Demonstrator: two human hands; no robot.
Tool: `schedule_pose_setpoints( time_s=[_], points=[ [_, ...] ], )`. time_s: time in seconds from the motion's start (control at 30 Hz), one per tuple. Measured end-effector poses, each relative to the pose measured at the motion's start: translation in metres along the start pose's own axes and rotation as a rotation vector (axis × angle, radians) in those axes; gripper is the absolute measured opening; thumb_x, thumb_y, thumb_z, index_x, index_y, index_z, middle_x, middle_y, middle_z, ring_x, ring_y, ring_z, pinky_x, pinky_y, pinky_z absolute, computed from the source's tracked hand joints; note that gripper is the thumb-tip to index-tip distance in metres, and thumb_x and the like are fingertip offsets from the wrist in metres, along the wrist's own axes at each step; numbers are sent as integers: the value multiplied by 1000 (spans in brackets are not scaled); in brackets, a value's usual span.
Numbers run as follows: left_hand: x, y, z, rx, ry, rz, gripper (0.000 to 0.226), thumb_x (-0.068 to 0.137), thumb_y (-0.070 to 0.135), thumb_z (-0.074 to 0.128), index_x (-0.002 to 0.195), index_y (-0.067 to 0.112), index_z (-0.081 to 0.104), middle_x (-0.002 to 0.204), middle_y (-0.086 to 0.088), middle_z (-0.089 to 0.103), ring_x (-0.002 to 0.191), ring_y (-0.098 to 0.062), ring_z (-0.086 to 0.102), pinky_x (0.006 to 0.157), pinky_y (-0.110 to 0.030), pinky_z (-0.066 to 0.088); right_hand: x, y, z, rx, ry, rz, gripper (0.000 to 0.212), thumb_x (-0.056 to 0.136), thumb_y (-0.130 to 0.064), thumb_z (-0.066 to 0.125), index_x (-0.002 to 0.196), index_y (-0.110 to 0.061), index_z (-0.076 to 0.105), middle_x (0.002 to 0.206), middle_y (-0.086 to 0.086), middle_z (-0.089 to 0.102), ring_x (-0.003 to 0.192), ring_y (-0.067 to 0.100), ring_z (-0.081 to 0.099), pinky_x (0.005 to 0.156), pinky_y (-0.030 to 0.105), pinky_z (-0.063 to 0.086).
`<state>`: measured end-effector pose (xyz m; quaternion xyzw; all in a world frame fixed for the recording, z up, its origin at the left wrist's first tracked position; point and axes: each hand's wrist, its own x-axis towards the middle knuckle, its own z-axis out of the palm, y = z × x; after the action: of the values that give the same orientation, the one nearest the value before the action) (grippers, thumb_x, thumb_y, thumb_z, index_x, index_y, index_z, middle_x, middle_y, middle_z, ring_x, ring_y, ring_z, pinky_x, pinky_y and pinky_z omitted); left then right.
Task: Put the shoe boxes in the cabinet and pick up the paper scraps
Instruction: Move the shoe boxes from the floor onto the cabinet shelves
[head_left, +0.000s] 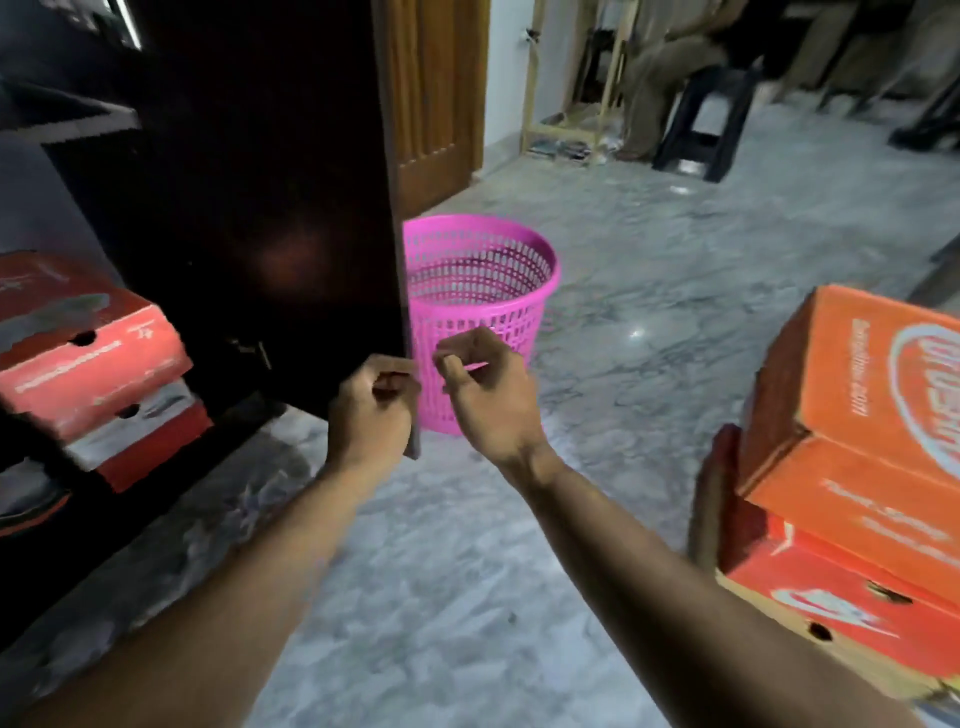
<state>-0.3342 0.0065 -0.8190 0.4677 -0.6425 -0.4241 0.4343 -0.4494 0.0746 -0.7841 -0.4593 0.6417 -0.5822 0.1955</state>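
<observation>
A dark wooden cabinet door (270, 208) stands open in front of me. My left hand (371, 410) grips its lower right edge. My right hand (488, 395) hovers just right of that edge with fingers curled and nothing visible in them. Inside the cabinet at left, two red shoe boxes (88, 358) lie stacked. At the right, an orange shoe box (857, 415) sits tilted on a red shoe box (841, 608). No paper scraps show on the floor.
A pink mesh waste basket (483, 306) stands on the grey marble floor (675, 270) just behind the door edge. A wooden door (436, 98) is behind it. A black stool (706, 124) and a seated person are far back right.
</observation>
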Motion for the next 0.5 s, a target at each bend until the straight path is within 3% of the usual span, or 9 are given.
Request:
schedule_pose_setpoints(
  time_s=[0.07,0.17,0.27,0.33,0.43,0.5],
  points=[
    [-5,25,38,-6,-94,30,15,78,26,66,81,41,69,85,-4,75,83,-35,74,72,-45,60,-1,1,-44,-30,111,4,12,83,-28,63,86,-19,70,79,-12,71,72,-3,65,73,16,51],
    [-15,59,97,-72,-208,81,17,84,22,69,80,39,70,83,1,73,83,-33,72,79,-51,61,-4,-5,-109,-92,262,37,17,83,-32,63,90,-20,72,87,-10,75,74,-1,67,73,19,53],
    [-34,93,158,-119,-358,48,29,94,7,65,83,33,64,83,2,69,82,-31,70,71,-35,57,-10,-11,-174,-177,397,33,10,87,-29,66,94,-24,71,94,-6,75,77,1,68,72,22,54],
    [-49,117,196,-117,-480,-11,6,88,29,69,86,33,66,90,3,73,89,-27,74,73,-34,57,-18,-19,-220,-262,500,23,15,88,-34,65,98,-25,71,99,-3,74,85,8,70,77,29,57],
    [-68,143,240,-73,-669,-168,33,76,57,70,100,34,66,117,3,72,109,-26,70,95,-46,58,-34,-21,-285,-387,683,37,29,83,-40,59,101,-23,73,104,0,72,100,18,67,92,38,53],
    [-87,158,266,-17,-814,-283,48,85,64,65,123,35,61,133,4,60,117,-27,61,94,-45,56,-50,-16,-329,-454,830,144,39,79,-45,56,106,-23,75,110,6,71,110,26,63,100,43,49]
  ],
)
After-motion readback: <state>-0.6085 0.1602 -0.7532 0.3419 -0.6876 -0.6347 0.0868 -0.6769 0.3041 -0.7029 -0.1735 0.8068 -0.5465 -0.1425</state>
